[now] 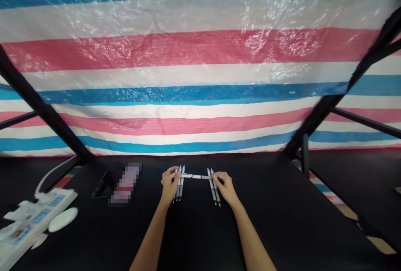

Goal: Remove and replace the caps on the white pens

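Observation:
Between my two hands a white and grey pen (196,176) is held level, running sideways. My left hand (171,180) pinches its white end, and my right hand (223,184) pinches the grey end. Under and beside my left fingers several similar pens (179,188) lie side by side on the black table, partly hidden by that hand. Two more pens (214,189) lie close together just left of my right hand, their tips pointing toward me.
At the left stands a white power strip (40,216) with plugs and a cable, and a white oval object (63,219) beside it. A dark phone-like object (106,182), partly pixelated, lies nearby. Black frame bars (316,116) and a striped plastic sheet (188,49) bound the table (200,237).

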A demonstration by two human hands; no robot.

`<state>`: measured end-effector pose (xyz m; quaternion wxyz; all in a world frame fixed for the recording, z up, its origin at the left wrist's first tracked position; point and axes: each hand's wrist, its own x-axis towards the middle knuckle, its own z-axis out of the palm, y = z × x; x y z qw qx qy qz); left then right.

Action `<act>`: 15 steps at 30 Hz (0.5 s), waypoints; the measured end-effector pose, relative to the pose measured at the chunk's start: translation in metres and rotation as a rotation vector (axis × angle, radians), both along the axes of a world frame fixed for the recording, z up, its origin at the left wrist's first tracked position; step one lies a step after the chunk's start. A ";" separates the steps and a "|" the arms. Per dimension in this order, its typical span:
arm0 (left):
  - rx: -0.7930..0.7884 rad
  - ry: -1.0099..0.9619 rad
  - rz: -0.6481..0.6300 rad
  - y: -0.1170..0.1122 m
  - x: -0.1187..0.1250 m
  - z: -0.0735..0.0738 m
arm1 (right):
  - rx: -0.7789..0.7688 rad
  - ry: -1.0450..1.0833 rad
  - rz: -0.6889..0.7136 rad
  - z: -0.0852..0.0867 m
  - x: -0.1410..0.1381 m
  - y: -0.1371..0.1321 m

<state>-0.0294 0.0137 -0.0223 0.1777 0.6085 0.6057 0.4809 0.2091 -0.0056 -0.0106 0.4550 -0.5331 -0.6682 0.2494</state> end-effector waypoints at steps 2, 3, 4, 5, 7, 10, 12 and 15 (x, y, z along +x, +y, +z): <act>-0.013 0.000 0.008 0.000 -0.001 0.000 | -0.003 0.008 -0.010 -0.001 0.000 0.000; -0.019 -0.001 0.011 0.000 -0.001 0.000 | -0.002 0.012 -0.007 -0.001 0.001 0.000; -0.024 -0.001 0.012 0.000 -0.001 0.000 | -0.001 0.016 -0.003 -0.002 0.001 0.000; -0.027 0.000 0.013 0.000 -0.001 0.000 | 0.002 0.018 0.002 -0.002 0.001 0.000; -0.026 0.003 0.010 -0.001 -0.001 0.001 | 0.012 0.014 0.017 -0.002 0.000 0.000; -0.025 0.007 0.008 -0.001 0.000 0.002 | 0.013 -0.011 0.028 0.000 -0.001 0.000; -0.023 0.005 0.011 -0.001 0.000 0.002 | -0.002 -0.008 0.011 0.001 -0.001 0.000; -0.013 0.000 0.008 -0.001 0.000 0.002 | -0.023 0.024 -0.004 0.001 -0.001 -0.002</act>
